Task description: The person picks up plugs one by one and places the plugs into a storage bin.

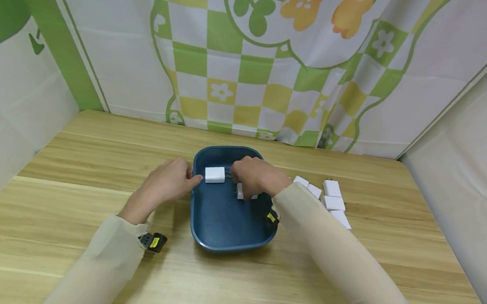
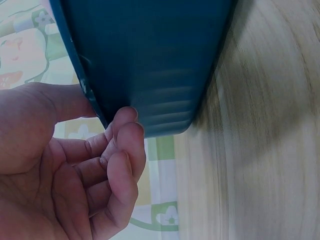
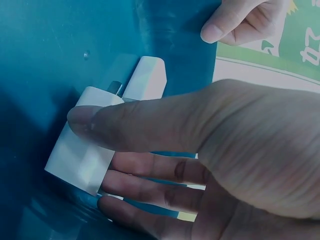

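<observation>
Lying between both hands [image 1: 169,181] [image 1: 261,174] is a white charger [image 1: 215,174].

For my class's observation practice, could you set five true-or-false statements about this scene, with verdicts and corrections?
1. The left grip holds the tray's rim. True.
2. The tray is red. False: it is dark blue.
3. The right grip pinches a white plug. True.
4. Every plug is in the tray. False: several plugs lie on the table.
5. The curtain has flowers. True.
</observation>
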Motion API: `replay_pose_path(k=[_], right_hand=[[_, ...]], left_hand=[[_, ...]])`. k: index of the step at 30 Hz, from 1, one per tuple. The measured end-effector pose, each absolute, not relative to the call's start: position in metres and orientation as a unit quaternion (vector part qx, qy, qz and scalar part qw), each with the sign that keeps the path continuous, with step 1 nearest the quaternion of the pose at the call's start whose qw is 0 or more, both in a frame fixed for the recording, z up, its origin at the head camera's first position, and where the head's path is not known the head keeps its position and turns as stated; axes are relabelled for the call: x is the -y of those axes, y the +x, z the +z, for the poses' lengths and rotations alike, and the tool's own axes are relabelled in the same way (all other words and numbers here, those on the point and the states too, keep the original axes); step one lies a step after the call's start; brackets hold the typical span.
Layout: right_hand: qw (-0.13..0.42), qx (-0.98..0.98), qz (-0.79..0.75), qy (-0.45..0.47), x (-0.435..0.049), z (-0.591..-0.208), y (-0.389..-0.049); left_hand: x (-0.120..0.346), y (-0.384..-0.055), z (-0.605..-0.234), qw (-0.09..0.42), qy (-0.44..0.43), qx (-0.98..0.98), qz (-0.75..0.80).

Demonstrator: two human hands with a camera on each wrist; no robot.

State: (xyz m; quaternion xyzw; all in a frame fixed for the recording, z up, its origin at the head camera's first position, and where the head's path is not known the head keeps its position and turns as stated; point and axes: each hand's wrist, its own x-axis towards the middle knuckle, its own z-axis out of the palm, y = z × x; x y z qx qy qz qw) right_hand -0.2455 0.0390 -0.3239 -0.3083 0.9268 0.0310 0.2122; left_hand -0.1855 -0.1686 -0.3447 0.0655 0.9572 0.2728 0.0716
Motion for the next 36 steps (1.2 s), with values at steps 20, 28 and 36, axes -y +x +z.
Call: replay_pose_path(k=[20, 28, 36], right_hand=[[0.215, -0.931, 0.035, -0.292, -0.0371, -0.3241, -0.2452], [0.2, -0.935, 0.046, -0.291, -0.0358, -0.3245, -0.2452], [0.203, -0.938, 0.046, -0.277, -0.0346, -0.3245, -0.2468]], left_hand=[[0.1687, -0.1862, -0.345, 0.072, 0.066, -0.957, 0.273], [0.1684, -0.186, -0.3451, 0.071, 0.066, -0.957, 0.272], [0.1681, -0.1854, -0.3445, 0.072, 0.065, -0.957, 0.274]])
